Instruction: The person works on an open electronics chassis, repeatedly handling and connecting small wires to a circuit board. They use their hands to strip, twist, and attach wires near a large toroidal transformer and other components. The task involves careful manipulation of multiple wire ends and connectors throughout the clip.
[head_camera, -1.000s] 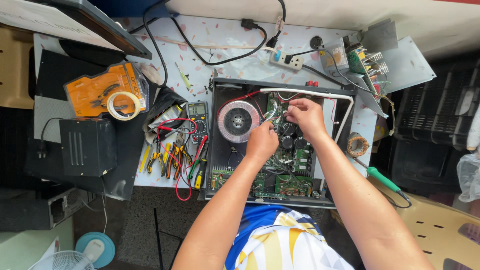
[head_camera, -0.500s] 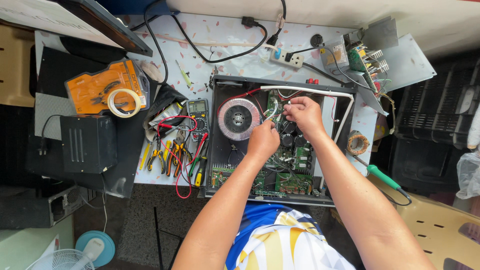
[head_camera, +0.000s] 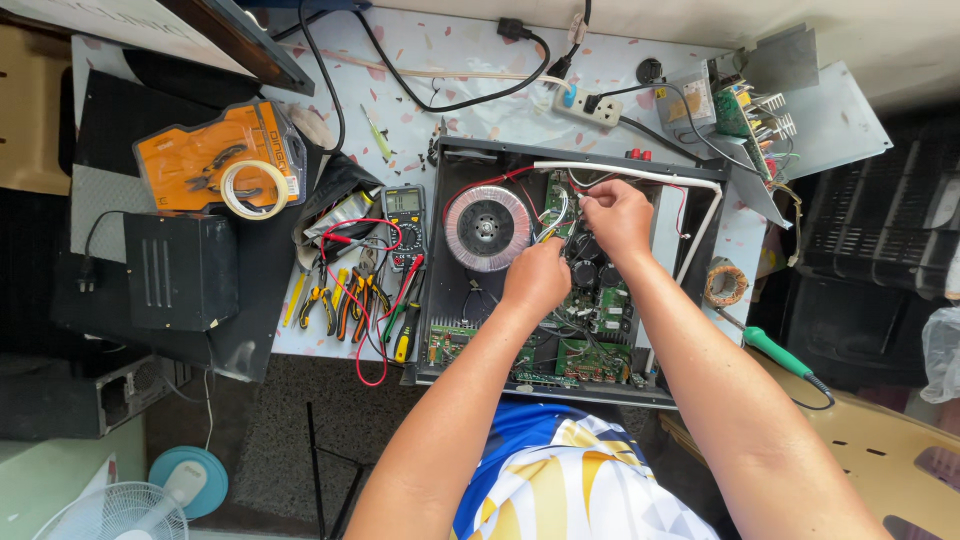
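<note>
An opened black amplifier chassis (head_camera: 432, 300) lies on the table, with a round toroidal transformer (head_camera: 487, 227) at its left and green circuit boards (head_camera: 592, 355) along the near side. My left hand (head_camera: 535, 280) is inside the chassis beside the transformer, fingers closed on a small tool or wire near the boards. My right hand (head_camera: 615, 215) is just beyond it, pinching thin wires (head_camera: 565, 200) at the back of the chassis. What exactly each hand grips is partly hidden by the fingers.
Left of the chassis lie a multimeter (head_camera: 405, 220) with red leads, several pliers and screwdrivers (head_camera: 345, 300), a black box (head_camera: 180, 270) and an orange tool case with a tape roll (head_camera: 250, 188). A power strip (head_camera: 588, 105), a solder spool (head_camera: 725, 282) and a green-handled soldering iron (head_camera: 775, 350) sit right.
Both hands stay in the same spot inside the chassis, with only small finger shifts on the wires. The view has tilted slightly.
</note>
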